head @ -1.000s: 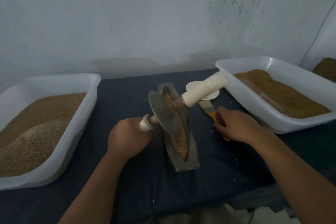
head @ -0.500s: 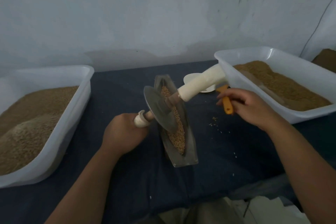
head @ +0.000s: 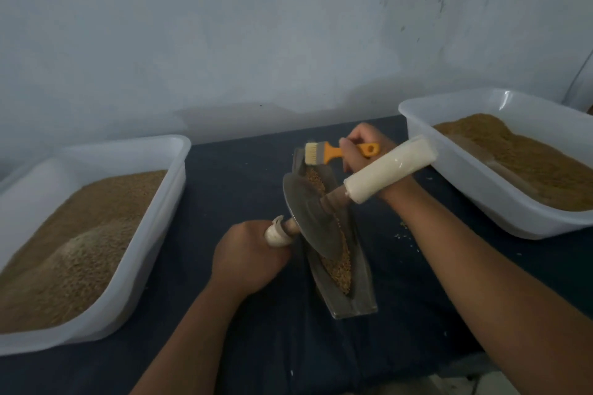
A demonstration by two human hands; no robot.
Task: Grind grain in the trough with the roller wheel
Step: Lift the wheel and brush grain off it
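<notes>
The trough [head: 349, 295] lies on the dark table [head: 240, 176], its long axis running from near me toward the wall, far end angled slightly left, with grain [head: 338, 269] along its channel. The roller wheel [head: 308, 221] stands in it on edge, axle crossing the trough from lower left to upper right, right handle raised and unheld. My left hand [head: 253, 256] curls its fingers round the left handle; my right hand [head: 362, 151] curls its fingers round the orange handle of a brush [head: 333, 152], bristles pointing left over the trough's far end.
</notes>
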